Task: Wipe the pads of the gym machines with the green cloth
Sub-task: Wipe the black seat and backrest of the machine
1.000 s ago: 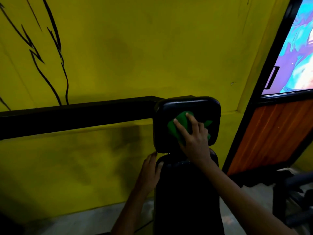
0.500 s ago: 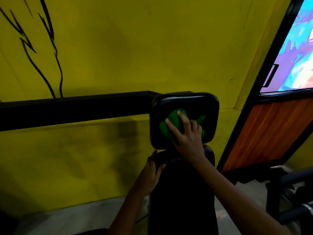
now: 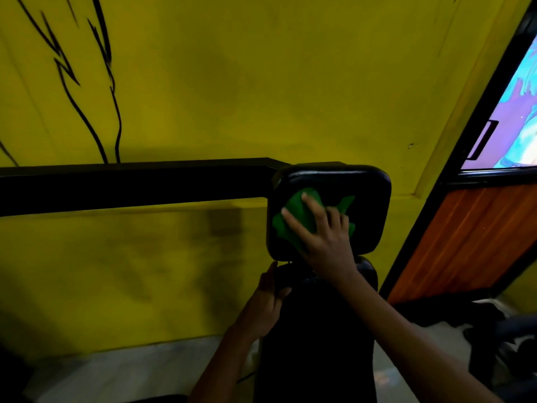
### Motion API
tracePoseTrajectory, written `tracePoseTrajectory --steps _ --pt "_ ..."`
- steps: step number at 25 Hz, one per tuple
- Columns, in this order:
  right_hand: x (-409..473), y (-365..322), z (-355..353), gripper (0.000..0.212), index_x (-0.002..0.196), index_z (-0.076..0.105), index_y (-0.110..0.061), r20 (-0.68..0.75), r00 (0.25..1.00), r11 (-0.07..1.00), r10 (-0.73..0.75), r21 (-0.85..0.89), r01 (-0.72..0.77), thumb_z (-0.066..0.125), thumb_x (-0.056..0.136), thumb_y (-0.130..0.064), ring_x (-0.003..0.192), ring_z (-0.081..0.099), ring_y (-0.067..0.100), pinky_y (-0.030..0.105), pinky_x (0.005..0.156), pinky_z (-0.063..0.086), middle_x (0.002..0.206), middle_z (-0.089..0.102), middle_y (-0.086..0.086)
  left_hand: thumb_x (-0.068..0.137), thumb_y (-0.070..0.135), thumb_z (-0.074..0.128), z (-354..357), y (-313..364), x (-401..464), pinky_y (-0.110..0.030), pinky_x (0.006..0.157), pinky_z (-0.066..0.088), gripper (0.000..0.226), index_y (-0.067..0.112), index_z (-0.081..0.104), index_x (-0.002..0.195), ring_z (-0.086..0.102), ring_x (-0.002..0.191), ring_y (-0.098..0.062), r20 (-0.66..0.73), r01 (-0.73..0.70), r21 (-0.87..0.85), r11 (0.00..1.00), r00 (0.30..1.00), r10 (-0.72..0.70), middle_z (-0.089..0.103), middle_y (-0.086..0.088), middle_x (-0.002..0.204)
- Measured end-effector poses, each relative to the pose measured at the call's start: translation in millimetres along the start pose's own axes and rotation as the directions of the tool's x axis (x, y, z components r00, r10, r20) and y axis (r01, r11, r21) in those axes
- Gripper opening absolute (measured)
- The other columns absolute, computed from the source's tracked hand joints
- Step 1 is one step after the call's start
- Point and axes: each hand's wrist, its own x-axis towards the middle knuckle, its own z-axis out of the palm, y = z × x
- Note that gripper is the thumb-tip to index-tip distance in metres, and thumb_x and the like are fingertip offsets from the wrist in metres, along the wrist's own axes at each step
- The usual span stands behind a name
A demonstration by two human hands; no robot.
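Fingers [image 3: 312, 205] press crumpled green cloth [image 3: 293, 219] on black pad [image 3: 369, 199]

no readable text, labels, brands, numbers or signs anywhere in view

Crumpled green cloth [image 3: 293, 216] flat against square black pad [image 3: 369, 196]

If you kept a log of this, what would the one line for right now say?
step: wiping | right hand: presses green cloth on square head pad | left hand: holds long back pad edge | back pad: not wiped
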Motion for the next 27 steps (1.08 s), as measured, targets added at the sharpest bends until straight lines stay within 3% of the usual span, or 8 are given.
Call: tracePoseTrajectory --steps 3,6,10,14,19,22,24,27 --pt "-53 2 -3 0.050 0.136 0.039 -0.034 0.132 0.962 0.969 -0.239 -0.039 0.245 0.044 0.087 -0.041 0.100 0.045 0.037 0.044 0.076 0.042 0.143 0.030 0.012 0.098 0.041 0.040 1 -7 0 -0.018 0.089 0.046 0.064 0.027 0.005 0.149 0.046 0.111 0.013 0.022 -0.038 -0.082 0.996 0.999 0.040 0.024 0.004 0.150" --pt "-7 11 -11 0.051 0.134 0.041 -0.034 0.098 0.978 0.982 -0.182 -0.041 0.187 0.042 0.083 -0.040 0.102 0.042 0.037 0.045 0.074 0.045 0.142 0.031 0.011 0.083 0.076 0.030 2 -5 0 -0.033 0.089 0.047 0.083 0.032 0.002 0.147 0.049 0.120 -0.017 -0.007 -0.023 -0.029 0.999 1.000 0.023 0.024 0.001 0.151" --pt "61 11 -16 0.050 0.134 0.046 -0.033 0.002 0.998 0.998 0.062 0.013 -0.062 0.049 0.086 -0.043 0.105 0.039 0.036 0.047 0.076 0.042 0.141 0.030 0.011 0.097 0.044 0.039 1 4 1 -0.030 0.082 0.045 0.070 0.021 0.001 0.151 0.052 0.114 -0.030 -0.015 0.052 0.095 0.994 0.999 -0.051 0.024 -0.006 0.151" --pt "-7 -4 -3 0.051 0.135 0.039 -0.034 0.054 0.969 0.970 -0.240 -0.019 0.241 0.046 0.085 -0.039 0.104 0.041 0.039 0.047 0.075 0.045 0.143 0.030 0.011 0.086 0.071 0.031 0 2 -2 -0.033 0.093 0.045 0.086 0.022 0.004 0.152 0.044 0.125 -0.026 -0.007 0.003 0.063 0.998 1.000 -0.002 0.024 -0.003 0.150" --pt "-26 20 -11 0.046 0.131 0.042 -0.032 0.183 0.877 0.889 -0.445 -0.030 0.457 0.039 0.086 -0.040 0.105 0.041 0.038 0.047 0.073 0.050 0.142 0.033 0.008 0.099 0.036 0.040 -2 -2 5 -0.027 0.097 0.039 0.065 0.020 0.005 0.152 0.040 0.129 -0.022 0.045 0.016 0.088 0.996 0.999 -0.020 0.024 -0.003 0.151" --pt "28 37 -30 0.053 0.133 0.044 -0.034 0.089 0.994 0.998 -0.069 -0.007 0.070 0.052 0.080 -0.036 0.104 0.044 0.040 0.048 0.075 0.046 0.141 0.035 0.011 0.098 0.037 0.046 -13 3 6 -0.026 0.094 0.040 0.070 0.020 0.004 0.151 0.042 0.130 -0.023 0.044 0.006 0.140 0.990 0.999 -0.013 0.030 -0.001 0.149" --pt "74 45 -44 0.056 0.135 0.047 -0.031 0.127 0.967 0.963 0.219 0.133 -0.236 0.060 0.081 -0.033 0.108 0.046 0.040 0.049 0.081 0.044 0.140 0.038 0.012 0.094 0.038 0.055 -21 18 7 -0.020 0.098 0.035 0.074 0.023 0.010 0.150 0.037 0.135 -0.019 -0.033 0.010 -0.003 1.000 0.999 -0.010 0.030 -0.001 0.150" --pt "114 43 -49 0.053 0.138 0.042 -0.029 0.331 0.922 0.965 0.201 0.096 -0.245 0.058 0.088 -0.039 0.117 0.041 0.035 0.044 0.089 0.038 0.142 0.037 0.006 0.084 0.047 0.060 -41 62 18 -0.024 0.107 0.031 0.086 0.027 0.009 0.150 0.024 0.140 -0.010 -0.329 -0.109 -0.138 0.984 0.943 0.058 0.020 0.006 0.155"
